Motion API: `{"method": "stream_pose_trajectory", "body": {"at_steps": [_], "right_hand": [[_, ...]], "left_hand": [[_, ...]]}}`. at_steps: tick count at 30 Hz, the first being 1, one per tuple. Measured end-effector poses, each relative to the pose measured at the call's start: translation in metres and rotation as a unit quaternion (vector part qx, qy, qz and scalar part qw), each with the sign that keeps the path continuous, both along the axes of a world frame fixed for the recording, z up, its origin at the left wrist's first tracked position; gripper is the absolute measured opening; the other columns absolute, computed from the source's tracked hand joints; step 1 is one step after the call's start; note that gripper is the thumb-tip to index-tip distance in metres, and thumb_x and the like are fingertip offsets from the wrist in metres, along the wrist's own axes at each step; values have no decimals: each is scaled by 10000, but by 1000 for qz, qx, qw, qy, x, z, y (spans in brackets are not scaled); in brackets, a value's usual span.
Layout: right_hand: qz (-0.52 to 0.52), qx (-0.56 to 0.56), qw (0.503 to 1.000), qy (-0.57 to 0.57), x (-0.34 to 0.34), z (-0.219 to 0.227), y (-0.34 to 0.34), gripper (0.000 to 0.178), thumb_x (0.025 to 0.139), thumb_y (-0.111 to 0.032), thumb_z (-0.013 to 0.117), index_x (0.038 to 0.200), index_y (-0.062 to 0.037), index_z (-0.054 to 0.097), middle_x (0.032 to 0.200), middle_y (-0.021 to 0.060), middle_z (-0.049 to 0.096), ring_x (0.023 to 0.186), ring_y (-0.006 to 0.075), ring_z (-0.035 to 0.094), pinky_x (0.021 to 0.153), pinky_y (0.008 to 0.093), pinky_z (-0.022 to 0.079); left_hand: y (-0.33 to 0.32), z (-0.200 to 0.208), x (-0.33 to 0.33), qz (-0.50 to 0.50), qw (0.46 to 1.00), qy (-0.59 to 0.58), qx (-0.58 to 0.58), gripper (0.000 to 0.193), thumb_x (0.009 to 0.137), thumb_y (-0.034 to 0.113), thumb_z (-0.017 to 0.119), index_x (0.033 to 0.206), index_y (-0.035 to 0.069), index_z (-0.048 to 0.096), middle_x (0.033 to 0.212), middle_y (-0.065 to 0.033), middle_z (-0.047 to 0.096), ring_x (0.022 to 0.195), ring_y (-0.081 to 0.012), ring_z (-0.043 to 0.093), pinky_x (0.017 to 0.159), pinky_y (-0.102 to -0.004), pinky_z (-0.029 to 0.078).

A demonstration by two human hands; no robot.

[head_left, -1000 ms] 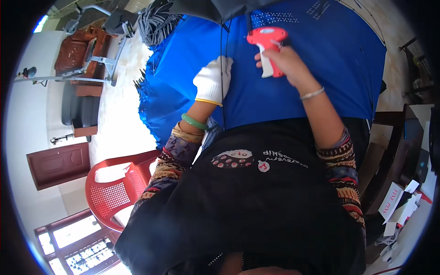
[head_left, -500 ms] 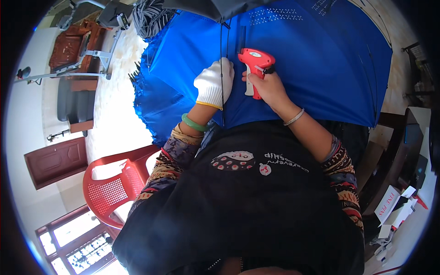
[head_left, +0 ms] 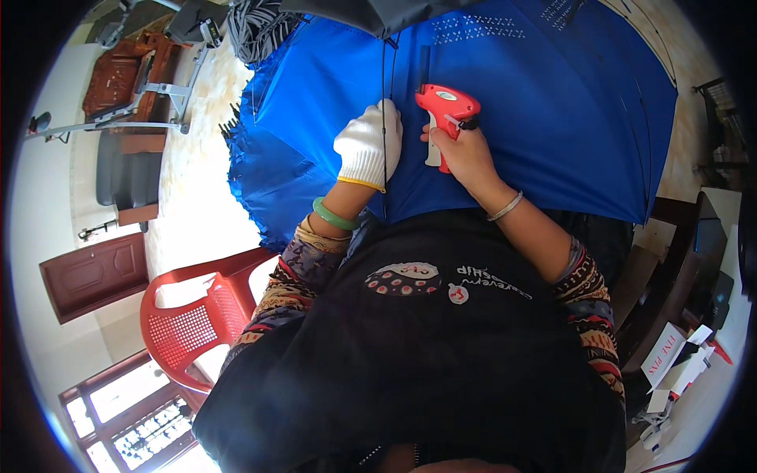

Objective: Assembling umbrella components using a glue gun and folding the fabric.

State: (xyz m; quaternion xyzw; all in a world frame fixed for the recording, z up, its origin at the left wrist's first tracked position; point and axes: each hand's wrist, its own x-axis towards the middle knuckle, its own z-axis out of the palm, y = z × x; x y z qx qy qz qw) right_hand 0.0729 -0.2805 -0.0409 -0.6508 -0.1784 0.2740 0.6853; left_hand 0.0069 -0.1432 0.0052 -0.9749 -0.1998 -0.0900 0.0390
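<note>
A blue umbrella canopy point(head_left: 544, 134) spreads in front of me, with thin dark ribs running along it. My left hand point(head_left: 369, 146), in a white knitted glove with a yellow hem, is closed on the umbrella beside one rib point(head_left: 385, 118); its fingertips are hidden. In my right hand point(head_left: 467, 162), which is bare, is a red tagging gun point(head_left: 451, 102) with a pale trigger. My fingers wrap its handle, and its nose points away from me, just right of the glove, over the blue cloth. A dark upright strip stands at the gun's front end.
Black umbrella cloth point(head_left: 378, 12) hangs at the far edge. More blue umbrellas point(head_left: 276, 181) lie bunched at the left, near a bundle of grey cords or strips point(head_left: 256, 31). A red plastic chair point(head_left: 185, 331) stands left, and an opened white box point(head_left: 670, 355) sits at right.
My right hand and the tagging gun have shifted slightly to the right, away from the glove. My left hand has stayed in place at the rib.
</note>
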Motion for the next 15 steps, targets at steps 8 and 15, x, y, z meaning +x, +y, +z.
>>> {"method": "stream_pose_trajectory", "body": {"at_steps": [8, 15], "right_hand": [[47, 31, 996, 75, 0, 3, -1, 239, 886, -87, 543, 1101, 17, 563, 928, 99, 648, 830, 181, 655, 693, 301, 535], [86, 104, 969, 205, 4, 14, -6, 253, 903, -162, 583, 1077, 20, 569, 909, 106, 654, 796, 178, 658, 680, 302, 546]], "left_hand": [[-1, 0, -1, 3, 1000, -6, 2, 171, 884, 251, 535, 828, 90, 529, 743, -149, 631, 636, -363, 633, 508, -451, 487], [-2, 2, -6, -13, 1000, -26, -4, 149, 869, 235, 531, 816, 96, 529, 738, -152, 622, 623, -360, 637, 475, -441, 479]]}}
